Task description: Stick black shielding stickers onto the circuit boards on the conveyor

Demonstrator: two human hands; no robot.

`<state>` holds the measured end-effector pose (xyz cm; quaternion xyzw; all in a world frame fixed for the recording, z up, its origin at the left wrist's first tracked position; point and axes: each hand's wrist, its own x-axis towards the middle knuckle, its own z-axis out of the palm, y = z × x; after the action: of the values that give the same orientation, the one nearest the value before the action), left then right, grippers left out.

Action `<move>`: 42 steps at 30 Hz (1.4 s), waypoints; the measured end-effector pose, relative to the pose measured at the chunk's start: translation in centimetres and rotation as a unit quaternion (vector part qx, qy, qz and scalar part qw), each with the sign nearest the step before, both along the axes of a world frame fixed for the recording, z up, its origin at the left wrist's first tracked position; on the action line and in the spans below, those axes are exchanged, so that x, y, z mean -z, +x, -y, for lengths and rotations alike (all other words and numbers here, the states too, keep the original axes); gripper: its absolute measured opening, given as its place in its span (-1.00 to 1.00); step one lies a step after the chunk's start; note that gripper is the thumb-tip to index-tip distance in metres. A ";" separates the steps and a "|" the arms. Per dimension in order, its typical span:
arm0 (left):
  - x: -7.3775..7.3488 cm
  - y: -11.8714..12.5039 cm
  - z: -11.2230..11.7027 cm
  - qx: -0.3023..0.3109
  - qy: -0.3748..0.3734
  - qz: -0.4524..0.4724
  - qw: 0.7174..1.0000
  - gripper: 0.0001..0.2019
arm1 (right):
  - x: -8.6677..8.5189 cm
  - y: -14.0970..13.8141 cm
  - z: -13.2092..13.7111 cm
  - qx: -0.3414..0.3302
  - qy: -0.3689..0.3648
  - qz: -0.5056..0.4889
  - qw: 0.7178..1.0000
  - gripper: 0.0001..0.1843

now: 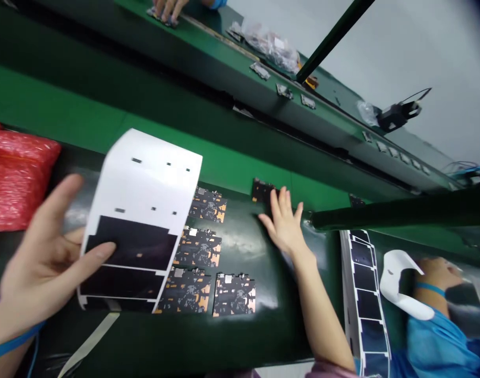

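Observation:
My left hand (43,268) is closed on the edge of a curved white backing sheet (145,184) that carries rows of black rectangular stickers (131,244). Under and beside the sheet, several dark circuit boards with copper patches (198,247) lie on the dark green mat (243,247). My right hand (285,223) reaches across the mat with its fingers stretched out flat. Its fingertips are at a separate circuit board (262,190) on the mat's far edge. It grips nothing.
A red bubble-wrap bag (15,173) lies at the left. A long strip of black stickers (365,299) runs down the right, beside a person in blue (440,325). Another person's hand (167,9), small parts (260,70) and a plastic bag (271,44) are on the far conveyor.

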<state>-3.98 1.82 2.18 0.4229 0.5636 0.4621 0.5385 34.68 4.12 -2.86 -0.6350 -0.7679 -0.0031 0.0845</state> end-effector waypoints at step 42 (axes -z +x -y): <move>2.1 5.3 2.1 0.315 0.321 -0.179 0.875 -0.63 | -7.5 -12.3 5.3 -0.237 -0.020 -0.409 0.881 -0.71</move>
<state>1.27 -0.33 0.07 0.8029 0.3078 0.3404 0.3803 22.36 -1.14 4.63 -0.3807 -0.7926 0.2922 0.3762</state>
